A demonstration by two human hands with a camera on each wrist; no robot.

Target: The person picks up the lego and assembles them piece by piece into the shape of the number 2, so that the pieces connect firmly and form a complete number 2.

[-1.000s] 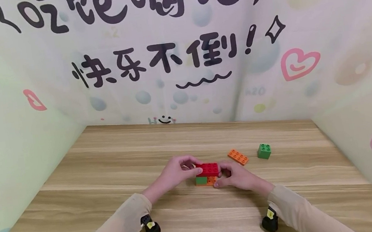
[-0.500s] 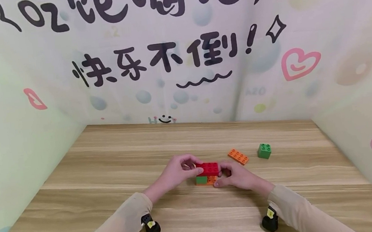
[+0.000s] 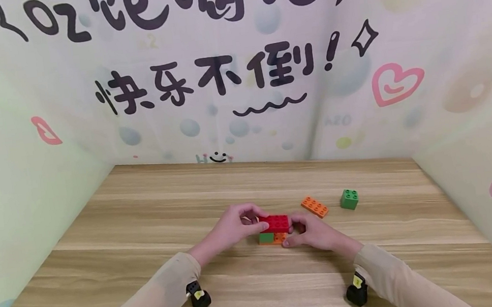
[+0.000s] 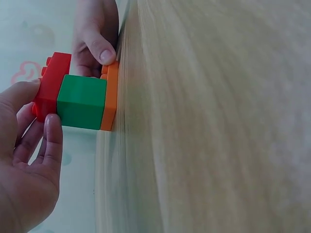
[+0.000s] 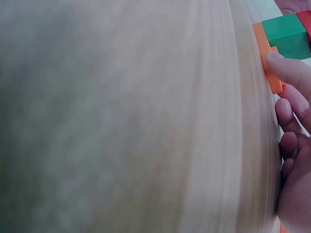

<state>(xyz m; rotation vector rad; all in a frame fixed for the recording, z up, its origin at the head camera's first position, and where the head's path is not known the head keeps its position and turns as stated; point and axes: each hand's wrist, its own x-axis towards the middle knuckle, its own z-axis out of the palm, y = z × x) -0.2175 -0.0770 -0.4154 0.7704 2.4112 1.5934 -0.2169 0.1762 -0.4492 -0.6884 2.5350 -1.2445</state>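
My left hand [image 3: 232, 228] pinches a red toy building brick [image 3: 276, 223] between thumb and fingers. Directly under the red brick's left part stands a green brick [image 4: 81, 102], and the two touch in the left wrist view. That green brick sits on one end of a flat orange brick [image 4: 111, 97], which lies on the table. At the other end of the orange brick, my right hand [image 3: 314, 232] holds it, thumb [image 5: 286, 70] on its studded side. How firmly red and green are joined, I cannot tell.
Behind my right hand lies another flat orange brick [image 3: 314, 206], studs up. To its right stands a second green brick [image 3: 350, 199]. A printed cloth wall [image 3: 207, 138] rises at the back edge of the wooden table [image 3: 150, 201].
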